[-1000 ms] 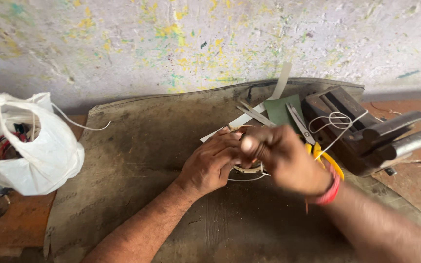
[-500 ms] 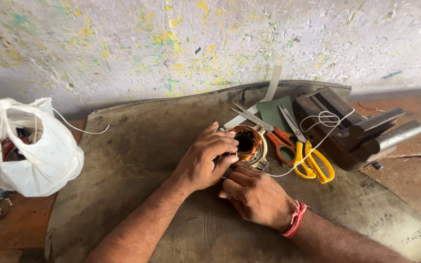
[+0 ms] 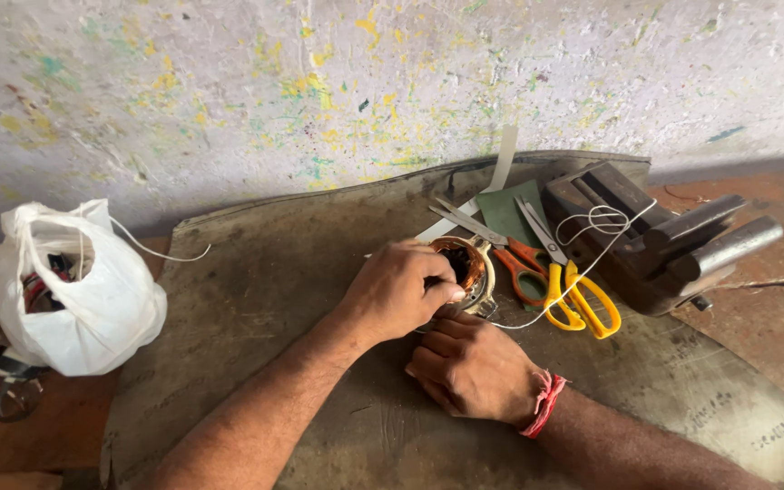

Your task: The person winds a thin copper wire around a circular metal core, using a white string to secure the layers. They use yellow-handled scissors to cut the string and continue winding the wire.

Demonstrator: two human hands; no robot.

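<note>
A white plastic bag [image 3: 70, 290] sits well to the left of both hands, slumped and open at the top, with dark and red items showing inside. Just beyond the hands lies a flat green card sheet [image 3: 510, 213], rectangular, with a pale paper strip [image 3: 504, 156] leaning up against the paint-flecked wall [image 3: 392, 82] behind it.

The left hand [image 3: 401, 295] curls over a small motor stator [image 3: 465, 268], a round metal ring with copper winding inside, its thumb and fingertips pressed together on the near rim. The stator rests on the worn grey mat [image 3: 274, 272] directly between the two hands and the scissors. Its open bore faces up and slightly toward the camera, so its axis stands nearly upright rather than lying along the mat.

The right hand [image 3: 469, 367] lies just below the stator, fingers folded into a loose fist against the mat; whether it pinches anything cannot be told. A red thread band [image 3: 544, 404] circles its wrist.

A white string [image 3: 583, 263] runs from beside the stator up to the right, looping over a dark metal bench vise [image 3: 655, 240]. Just right of the left hand lie orange-handled scissors [image 3: 514, 263] and yellow-handled scissors [image 3: 578, 295], blades pointing away up-left.
</note>
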